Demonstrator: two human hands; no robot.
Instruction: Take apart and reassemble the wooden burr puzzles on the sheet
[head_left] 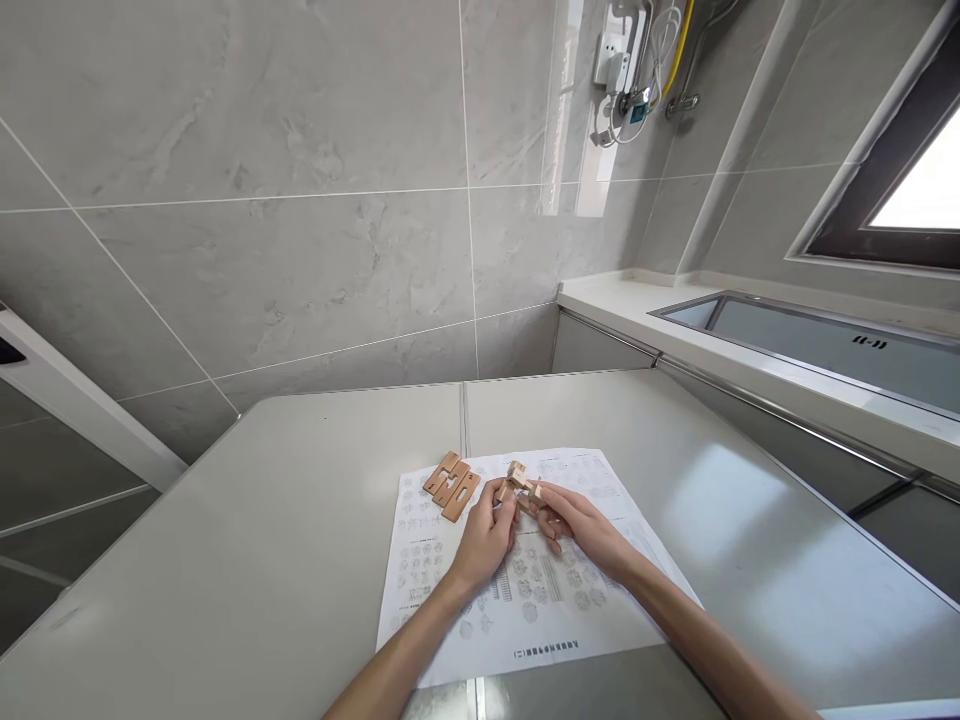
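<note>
Light wooden puzzle blocks (516, 473), joined at angles, are held up between my two hands above the printed sheet. My left hand (489, 530) is closed round their left side, thumb on top. My right hand (581, 522) pinches a block at the right end, with its lower fingers curled beneath. Fingers hide part of the blocks, so how they interlock is unclear. Left of my left hand lie several flat brown wooden pieces (451, 486) with cutouts, side by side on the sheet's upper left corner. The paper sheet (517, 625) carries rows of small drawings.
The pale table (300, 560) has a seam down its middle. A tiled grey wall (337, 270) stands behind it. To the right is a white counter (622, 305) with a glass-topped panel (840, 345). Sockets and cables (626, 75) hang on the wall above.
</note>
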